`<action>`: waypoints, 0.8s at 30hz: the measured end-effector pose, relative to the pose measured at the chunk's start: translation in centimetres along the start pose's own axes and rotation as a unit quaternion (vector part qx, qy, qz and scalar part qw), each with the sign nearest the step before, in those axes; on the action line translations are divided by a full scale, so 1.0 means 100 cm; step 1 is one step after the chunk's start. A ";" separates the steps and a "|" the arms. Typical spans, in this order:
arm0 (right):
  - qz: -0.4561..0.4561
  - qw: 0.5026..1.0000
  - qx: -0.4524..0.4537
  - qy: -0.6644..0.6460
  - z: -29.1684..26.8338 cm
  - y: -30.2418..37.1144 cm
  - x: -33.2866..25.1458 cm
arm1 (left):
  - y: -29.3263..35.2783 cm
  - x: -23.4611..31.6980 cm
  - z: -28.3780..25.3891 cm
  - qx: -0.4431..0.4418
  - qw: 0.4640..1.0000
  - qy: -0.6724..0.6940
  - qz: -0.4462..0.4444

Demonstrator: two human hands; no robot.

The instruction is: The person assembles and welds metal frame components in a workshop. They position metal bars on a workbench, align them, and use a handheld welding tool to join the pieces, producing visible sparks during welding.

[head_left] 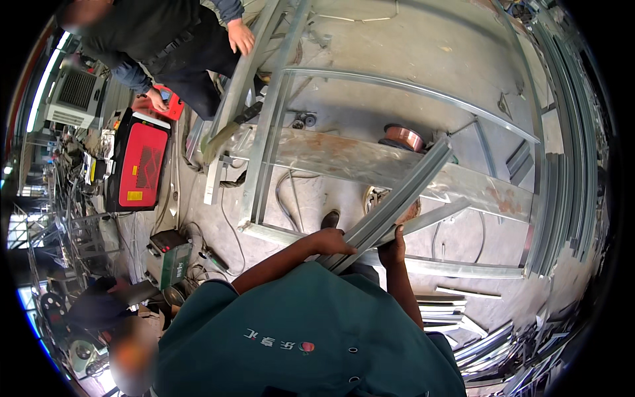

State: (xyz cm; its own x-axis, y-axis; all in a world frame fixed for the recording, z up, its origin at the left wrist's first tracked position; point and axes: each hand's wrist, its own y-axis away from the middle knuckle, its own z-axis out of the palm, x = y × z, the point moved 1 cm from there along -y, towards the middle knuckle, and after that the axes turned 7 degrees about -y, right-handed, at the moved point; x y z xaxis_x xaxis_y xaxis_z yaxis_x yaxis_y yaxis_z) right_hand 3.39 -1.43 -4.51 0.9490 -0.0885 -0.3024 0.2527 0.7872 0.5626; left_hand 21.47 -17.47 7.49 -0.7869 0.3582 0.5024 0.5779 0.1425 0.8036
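Observation:
Several long grey metal channels (399,198) lie together at a slant across the middle, from my body toward the far right. My left hand (336,243) is closed over their near end from the left side. On the other side, my right hand (393,249) grips the channels with its thumb up; its fingers are partly hidden beneath. A shorter flat metal bar (436,217) sticks out to the right next to my right hand. Under the channels runs a wide, rust-stained metal beam (331,149), part of a large metal frame (410,89).
A spool of copper-coloured wire (403,137) stands behind the beam. At left are a red machine (143,165), a green box (175,264) and cables. A co-worker (178,46) touches the frame at far left. Long profiles (562,132) stack at right; offcuts (443,311) lie near right.

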 end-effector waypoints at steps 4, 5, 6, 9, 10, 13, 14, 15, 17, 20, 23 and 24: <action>-0.004 0.999 -0.035 0.006 0.035 -0.010 0.021 | 0.010 -0.011 0.002 0.017 0.999 -0.035 -0.007; 0.010 1.000 -0.025 -0.003 0.038 -0.013 0.024 | 0.014 -0.013 -0.002 0.007 0.999 -0.041 -0.018; 0.023 1.000 -0.016 -0.013 0.041 -0.016 0.028 | 0.020 -0.016 -0.006 -0.003 0.998 -0.048 -0.027; 0.025 1.000 0.011 0.003 0.048 -0.026 0.037 | 0.026 -0.060 0.000 0.089 0.996 0.021 -0.019; 0.018 1.000 0.020 0.014 0.050 -0.029 0.039 | 0.031 -0.078 -0.005 0.204 0.975 0.045 -0.070; -0.001 0.998 0.044 0.054 0.057 -0.037 0.045 | 0.038 -0.163 -0.006 0.476 0.841 -0.019 -0.256; -0.006 0.998 0.041 0.053 0.057 -0.040 0.047 | 0.035 -0.193 -0.005 0.436 0.851 0.004 -0.292; -0.010 0.998 0.038 0.054 0.053 -0.045 0.049 | 0.034 -0.214 -0.005 0.395 0.858 0.027 -0.328; -0.013 0.998 0.036 0.055 0.046 -0.052 0.052 | 0.034 -0.226 -0.006 0.349 0.876 0.053 -0.327; -0.010 0.995 0.062 0.071 0.052 -0.058 0.058 | 0.021 -0.242 0.001 0.353 0.863 0.125 -0.339; -0.006 0.996 0.060 0.070 0.049 -0.067 0.065 | -0.009 -0.272 0.013 0.395 0.832 0.185 -0.343; -0.007 0.996 0.055 0.067 0.046 -0.070 0.067 | -0.009 -0.268 0.013 0.408 0.821 0.199 -0.347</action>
State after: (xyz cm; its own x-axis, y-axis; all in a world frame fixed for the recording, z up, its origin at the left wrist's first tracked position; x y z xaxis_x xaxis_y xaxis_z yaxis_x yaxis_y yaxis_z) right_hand 8.86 -10.30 -6.96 0.9135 -0.0118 -0.4068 0.2923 0.7145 0.6357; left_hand 42.32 -26.02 -7.11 -0.9027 -0.3767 0.2081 -0.2148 0.8134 0.5406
